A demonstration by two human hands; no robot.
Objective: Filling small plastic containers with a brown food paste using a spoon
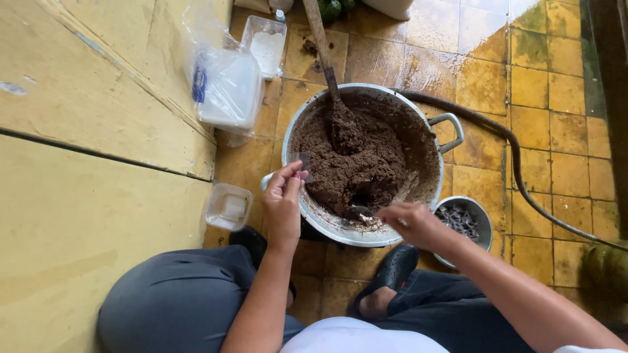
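Both hands work over the pot (451, 124): left grip (282, 202) pinches a clear wrapper (302, 159), right grip (409, 222) clasps a spoon (358, 212).

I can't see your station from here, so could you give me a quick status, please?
Left hand pinching a small clear plastic piece at the pot rim. Right hand holds a spoon in the brown mixture. Long wooden paddle stands in the pot.

trousers (176, 294): grey | shoes (392, 268): black perforated clogs | top (353, 336): white
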